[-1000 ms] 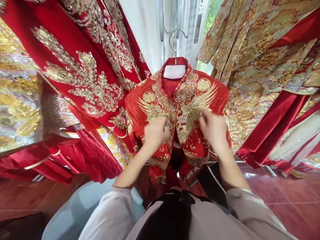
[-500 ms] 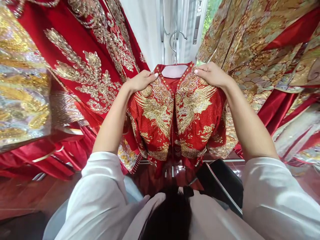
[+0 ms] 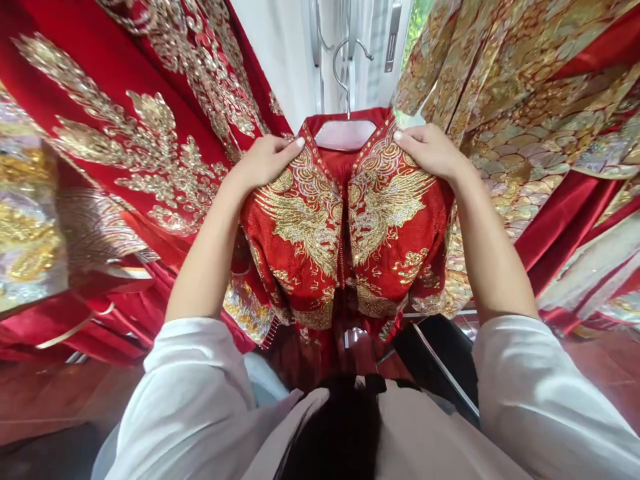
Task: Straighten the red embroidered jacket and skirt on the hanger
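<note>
A red jacket [image 3: 300, 233] with gold embroidered birds on both front panels faces me, upright on a hanger [image 3: 342, 73] whose metal hook rises above the collar. My left hand [image 3: 270, 158] grips its left shoulder, the thumb on top near the collar and the other fingers behind the cloth. On the opposite shoulder my right hand [image 3: 429, 148] holds the same way, thumb in front. The front edges meet at the chest and part lower down. Whether the hook hangs on anything cannot be made out.
Red garments with gold sequins [image 3: 150, 147] hang close on the left. Gold-patterned garments [image 3: 505, 127] hang on the right. A white door frame [image 3: 393, 57] stands behind the jacket. On the reddish floor [image 3: 55, 393] lies or stands a black object [image 3: 440, 360] with a pale edge.
The jacket appears slightly closer and larger, its collar higher in view. Both hands keep their hold, and the left one sits a little further left. The view has shifted slightly.
</note>
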`<state>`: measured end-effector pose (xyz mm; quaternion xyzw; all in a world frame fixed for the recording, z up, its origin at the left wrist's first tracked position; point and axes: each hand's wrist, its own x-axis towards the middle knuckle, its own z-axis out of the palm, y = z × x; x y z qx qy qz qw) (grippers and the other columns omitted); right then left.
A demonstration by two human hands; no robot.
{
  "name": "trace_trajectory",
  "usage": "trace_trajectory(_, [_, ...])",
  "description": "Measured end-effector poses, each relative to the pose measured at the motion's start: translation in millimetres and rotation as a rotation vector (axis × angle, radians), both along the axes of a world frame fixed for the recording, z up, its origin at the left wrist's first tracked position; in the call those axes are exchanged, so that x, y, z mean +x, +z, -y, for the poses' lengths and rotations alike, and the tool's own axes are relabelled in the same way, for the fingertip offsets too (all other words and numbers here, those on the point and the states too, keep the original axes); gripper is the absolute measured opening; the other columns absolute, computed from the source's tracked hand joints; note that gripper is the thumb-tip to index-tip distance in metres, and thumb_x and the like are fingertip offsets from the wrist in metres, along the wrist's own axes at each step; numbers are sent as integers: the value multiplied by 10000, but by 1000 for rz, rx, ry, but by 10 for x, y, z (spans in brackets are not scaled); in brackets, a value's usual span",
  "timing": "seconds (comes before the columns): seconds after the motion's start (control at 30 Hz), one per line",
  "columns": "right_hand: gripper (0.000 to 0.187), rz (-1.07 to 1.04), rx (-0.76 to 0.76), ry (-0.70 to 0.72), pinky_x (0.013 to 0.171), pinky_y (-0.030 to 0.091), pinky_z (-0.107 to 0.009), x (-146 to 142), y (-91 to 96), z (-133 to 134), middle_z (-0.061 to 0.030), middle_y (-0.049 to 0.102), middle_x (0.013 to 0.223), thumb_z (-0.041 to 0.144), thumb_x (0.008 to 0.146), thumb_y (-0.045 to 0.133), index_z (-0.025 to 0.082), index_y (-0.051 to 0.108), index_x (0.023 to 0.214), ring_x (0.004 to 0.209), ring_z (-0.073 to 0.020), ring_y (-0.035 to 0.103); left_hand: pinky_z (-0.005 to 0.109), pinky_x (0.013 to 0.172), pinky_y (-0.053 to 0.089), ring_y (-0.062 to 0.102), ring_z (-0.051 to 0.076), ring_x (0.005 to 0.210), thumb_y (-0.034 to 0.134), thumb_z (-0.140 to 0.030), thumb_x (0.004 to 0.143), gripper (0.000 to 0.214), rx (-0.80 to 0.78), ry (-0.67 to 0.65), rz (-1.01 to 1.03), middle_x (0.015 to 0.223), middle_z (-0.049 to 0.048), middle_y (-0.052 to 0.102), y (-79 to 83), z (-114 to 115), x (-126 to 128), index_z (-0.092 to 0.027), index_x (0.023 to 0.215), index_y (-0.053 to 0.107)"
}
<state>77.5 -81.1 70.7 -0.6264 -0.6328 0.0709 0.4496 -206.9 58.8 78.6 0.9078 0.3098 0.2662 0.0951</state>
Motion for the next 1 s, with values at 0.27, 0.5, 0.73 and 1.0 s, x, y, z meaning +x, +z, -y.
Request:
trace_trajectory(0.27, [336, -247, -84, 90, 733, 429, -303, 576, -365, 253, -93, 671, 833, 424, 808, 602, 99, 670, 862, 726, -134, 551, 415, 817, 451, 469, 185, 755, 410, -704, 833, 555, -133, -53, 0, 655, 41, 536, -163, -216, -304, -181, 741, 574])
trace_trajectory(0.5, [478, 117, 567, -798, 1115, 272, -498, -322, -1114, 540, -70, 494, 1374, 482, 896, 414, 265, 494, 1314, 1307, -280, 410, 476, 1132, 221, 426, 266, 1229, 402, -525, 921, 521, 453, 379, 353, 1285, 126, 529, -744, 322, -228, -127, 1248, 481])
trace_trajectory(0.73, [633, 124, -17, -812, 1057, 263, -596, -1110, -2526, 455, -296, 293, 1428, 266, 783, 502, 43, 368, 1360, 1366, -385, 258, 593, 1065, 266, 363, 415, 1312, 531, -483, 836, 594, -30, 592, 17, 1408, 264, 377, -2415, 1152, 212, -133, 1304, 428])
trace_trajectory(1.0, [236, 17, 388, -547, 695, 473, -302, -1271, -2077, 927, -42, 568, 826, 128, 754, 414, 183, 493, 969, 692, -156, 546, 277, 633, 474, 636, 206, 741, 471, -175, 814, 112, -209, 314, -138, 829, 68, 629, -2251, 1795, -28, -192, 847, 577])
